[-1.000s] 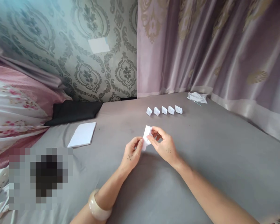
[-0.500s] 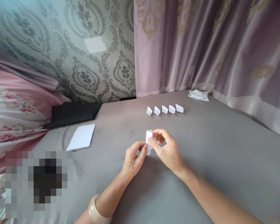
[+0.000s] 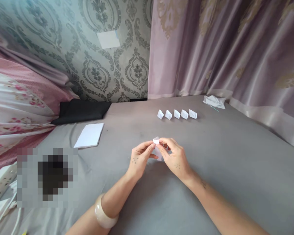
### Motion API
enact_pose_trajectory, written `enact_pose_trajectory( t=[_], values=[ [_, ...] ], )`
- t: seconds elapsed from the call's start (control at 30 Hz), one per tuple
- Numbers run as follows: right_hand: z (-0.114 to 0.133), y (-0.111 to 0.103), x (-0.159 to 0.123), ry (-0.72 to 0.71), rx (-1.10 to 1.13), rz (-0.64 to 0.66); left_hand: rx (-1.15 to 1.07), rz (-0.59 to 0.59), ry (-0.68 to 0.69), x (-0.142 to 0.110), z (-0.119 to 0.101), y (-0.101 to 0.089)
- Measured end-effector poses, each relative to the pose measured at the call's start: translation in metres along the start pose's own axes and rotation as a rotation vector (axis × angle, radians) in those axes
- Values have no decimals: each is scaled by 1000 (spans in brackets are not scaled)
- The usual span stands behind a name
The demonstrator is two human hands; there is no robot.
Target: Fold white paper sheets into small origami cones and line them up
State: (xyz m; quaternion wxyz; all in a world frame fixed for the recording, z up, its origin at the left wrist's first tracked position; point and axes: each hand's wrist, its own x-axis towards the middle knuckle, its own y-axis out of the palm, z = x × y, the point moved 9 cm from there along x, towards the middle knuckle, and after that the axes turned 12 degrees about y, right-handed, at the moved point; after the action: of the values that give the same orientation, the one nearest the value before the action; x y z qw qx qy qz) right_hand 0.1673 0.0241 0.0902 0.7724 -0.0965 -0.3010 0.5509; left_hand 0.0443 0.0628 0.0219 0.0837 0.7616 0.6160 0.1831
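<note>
A broad surface covered in smooth grey cloth [image 3: 237, 173] fills most of what I see. Behind it hangs a tall mauve curtain with gold motifs [image 3: 198, 58], and left of that stands a wall in grey damask-patterned paper [image 3: 95, 70]. Pink and white floral fabric [image 3: 17, 94] drapes along the left edge, with a flat, folded black cloth [image 3: 84, 111] lying beside it. At the near left sits part of a white plastic power strip [image 3: 2, 184], cables running down past it.

Two bare hands meet over the middle of the grey cloth. The right hand [image 3: 175, 158] pinches a piece between thumb and fingers; the left hand [image 3: 140, 158] grips it from the other side, its thumb near the right one.

A neat stack of white paper sheets [image 3: 89, 135] lies to the left, and a pale rectangular sheet [image 3: 108, 39] is on the wall. The left forearm wears a glossy cream bangle [image 3: 105, 213]. Crumpled white paper [image 3: 213, 101] lies near the curtain's foot. Between the hands is the piece itself, a small folded strip of white paper [image 3: 157, 151], its top edge creased over. Beyond it stand five little angular white paper folds [image 3: 177, 114] in a row, slightly apart. Smallest is a thin pale-green stick [image 3: 214, 108] just beside the crumpled paper.
</note>
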Motion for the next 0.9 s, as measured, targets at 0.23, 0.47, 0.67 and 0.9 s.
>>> enact_pose_trajectory(
  t=[0.23,0.47,0.67,0.9],
  values=[
    [13,3,-9,-222,-129,-31,-129,-76,-87,-1,4,-1],
    [17,7,-15,-336,-188,-51,-186,-92,-102,-1,7,-1],
    [15,9,-16,-330,-199,-57,-200,-91,-99,-1,7,-1],
    [9,8,-8,-177,-78,-29,-166,-73,-59,0,6,-1]
  ],
)
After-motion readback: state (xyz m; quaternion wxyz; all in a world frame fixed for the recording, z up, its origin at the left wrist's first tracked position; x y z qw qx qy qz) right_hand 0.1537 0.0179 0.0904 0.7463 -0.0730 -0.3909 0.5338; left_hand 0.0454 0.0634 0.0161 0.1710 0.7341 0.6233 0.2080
